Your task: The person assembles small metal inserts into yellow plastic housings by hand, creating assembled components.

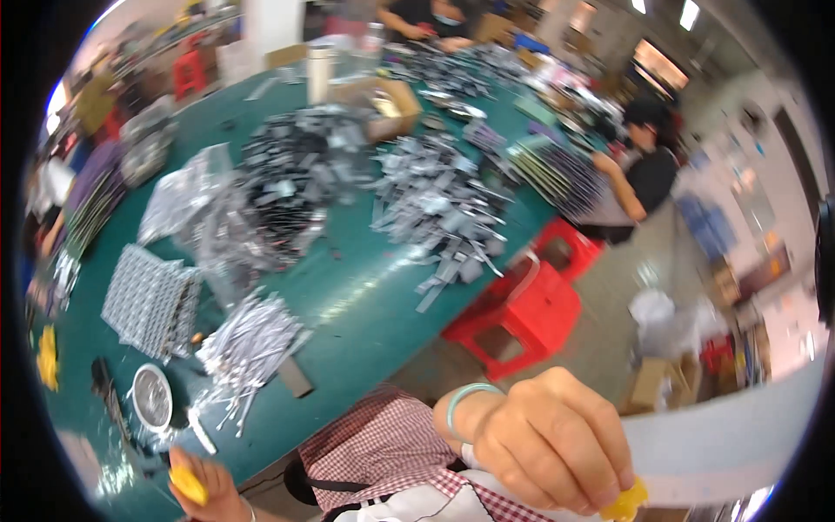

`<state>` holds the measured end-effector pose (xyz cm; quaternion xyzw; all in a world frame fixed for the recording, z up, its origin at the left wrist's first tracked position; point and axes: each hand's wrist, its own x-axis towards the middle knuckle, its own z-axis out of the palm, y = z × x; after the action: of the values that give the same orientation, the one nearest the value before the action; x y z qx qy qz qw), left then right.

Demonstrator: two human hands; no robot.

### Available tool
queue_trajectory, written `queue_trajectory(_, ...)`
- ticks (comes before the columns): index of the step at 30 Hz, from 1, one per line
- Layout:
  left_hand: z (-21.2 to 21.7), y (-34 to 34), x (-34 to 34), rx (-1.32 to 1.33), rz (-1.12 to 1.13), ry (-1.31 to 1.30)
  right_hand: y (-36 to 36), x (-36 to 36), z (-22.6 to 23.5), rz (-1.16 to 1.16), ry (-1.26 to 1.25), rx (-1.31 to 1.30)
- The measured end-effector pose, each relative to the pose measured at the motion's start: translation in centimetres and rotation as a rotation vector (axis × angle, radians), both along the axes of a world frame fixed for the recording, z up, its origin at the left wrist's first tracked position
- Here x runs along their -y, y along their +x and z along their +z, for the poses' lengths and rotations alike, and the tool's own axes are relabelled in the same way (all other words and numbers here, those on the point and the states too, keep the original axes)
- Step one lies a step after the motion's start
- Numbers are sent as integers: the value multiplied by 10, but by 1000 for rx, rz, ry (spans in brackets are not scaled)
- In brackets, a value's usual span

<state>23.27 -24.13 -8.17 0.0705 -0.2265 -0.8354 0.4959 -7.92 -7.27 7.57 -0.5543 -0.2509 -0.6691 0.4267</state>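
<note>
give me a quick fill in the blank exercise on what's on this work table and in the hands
1. The long work table has a ____ top.
2. The plastic stools beside the table are ____.
3. The right hand pinches a small ____ piece.
4. The pale green bangle sits on the ____ wrist.

Missing words: green; red; yellow; right

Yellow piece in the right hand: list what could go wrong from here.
1. The right hand pinches the yellow piece only by its edge, out past the green table; it could slip and drop to the floor.
2. The left hand holds another yellow thing beside a loose heap of silver strips near the table edge; a careless sweep could scatter them.
</note>
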Motion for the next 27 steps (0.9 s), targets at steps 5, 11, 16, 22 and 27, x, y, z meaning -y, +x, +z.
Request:
queue_trajectory(5, -22, 6, -72, 277, -416, 240, 12, -32, -5, -234, -56, 133)
queue_trajectory(11, -60, -13, -129, 627, -714, 557, 30, -88, 0, -295, -75, 184)
queue_trajectory(16, -119, -22, -150, 309, -791, 611, 35, -119, -3, -312, -48, 198)
queue_trajectory(22, -125, -41, -163, 411, -834, 608, 29, -153, -19, -339, 0, 180)
queue_trajectory(27, -133, -48, -171, 407, -932, 613, 21, -154, -16, -320, -27, 255)
